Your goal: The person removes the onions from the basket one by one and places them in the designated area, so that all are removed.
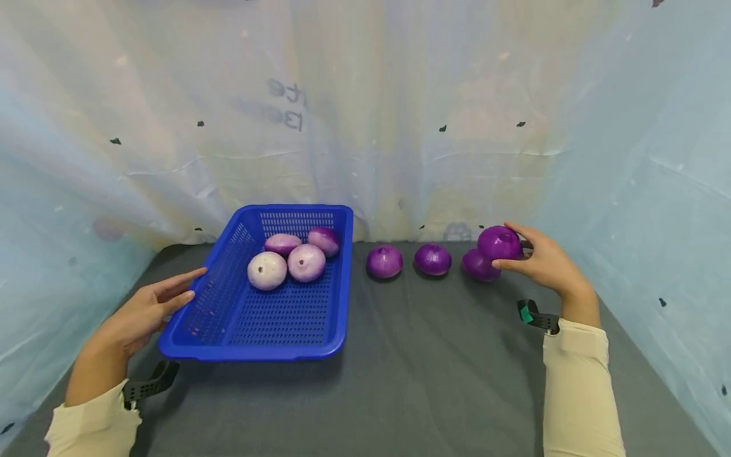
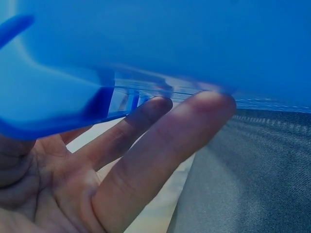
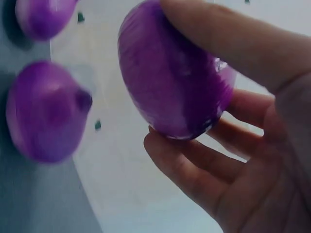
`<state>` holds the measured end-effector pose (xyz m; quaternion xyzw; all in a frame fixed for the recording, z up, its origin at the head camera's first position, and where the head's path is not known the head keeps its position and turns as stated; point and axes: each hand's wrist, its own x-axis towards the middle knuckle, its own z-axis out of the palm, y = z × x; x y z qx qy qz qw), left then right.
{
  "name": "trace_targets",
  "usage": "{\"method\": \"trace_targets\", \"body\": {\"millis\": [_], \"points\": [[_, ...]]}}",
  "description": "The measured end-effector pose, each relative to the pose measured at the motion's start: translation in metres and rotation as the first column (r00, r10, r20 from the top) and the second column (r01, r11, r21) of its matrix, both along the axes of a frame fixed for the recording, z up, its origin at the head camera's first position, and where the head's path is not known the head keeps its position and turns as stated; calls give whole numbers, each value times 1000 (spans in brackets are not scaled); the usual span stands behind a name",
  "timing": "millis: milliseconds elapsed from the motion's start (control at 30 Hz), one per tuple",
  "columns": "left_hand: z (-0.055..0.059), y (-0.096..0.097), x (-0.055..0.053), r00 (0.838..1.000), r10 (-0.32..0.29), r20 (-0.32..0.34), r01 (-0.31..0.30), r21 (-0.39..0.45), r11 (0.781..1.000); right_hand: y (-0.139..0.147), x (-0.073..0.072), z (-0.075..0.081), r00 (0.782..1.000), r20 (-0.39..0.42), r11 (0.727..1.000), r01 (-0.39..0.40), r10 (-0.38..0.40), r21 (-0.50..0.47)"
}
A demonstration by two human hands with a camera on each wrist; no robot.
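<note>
My right hand (image 1: 542, 257) holds a red onion (image 1: 499, 242) between the thumb and fingers. In the head view that onion overlaps another red onion (image 1: 477, 265) standing on the dark cloth. In the right wrist view the held onion (image 3: 170, 73) is glossy purple, with fingertips at its lower edge. My left hand (image 1: 139, 314) grips the left rim of a blue plastic basket (image 1: 257, 352), thumb and forefinger on the rim. Other fingers (image 2: 165, 145) reach beneath the rim in the left wrist view. Inside the basket lie several paler onions (image 1: 306, 263), grouped toward the back.
Two more red onions, one (image 1: 384, 261) nearer the basket and one (image 1: 433, 259) further right, stand in a row along the back of the dark grey cloth (image 1: 434, 374). A pale sheet (image 1: 400, 127) hangs behind and at both sides. Each wrist wears a black strap mount (image 1: 537, 316).
</note>
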<state>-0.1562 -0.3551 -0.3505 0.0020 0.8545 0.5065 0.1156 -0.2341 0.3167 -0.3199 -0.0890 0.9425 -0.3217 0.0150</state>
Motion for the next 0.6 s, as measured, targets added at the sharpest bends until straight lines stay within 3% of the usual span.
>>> {"method": "trace_targets", "body": {"millis": [233, 600], "points": [[-1, 1, 2, 1000, -17, 7, 16, 23, 1000, 21, -4, -13, 999, 1, 998, 48, -49, 48], [0, 2, 1, 1000, 8, -5, -8, -2, 1000, 40, -13, -34, 992, 35, 989, 118, -122, 85]]}}
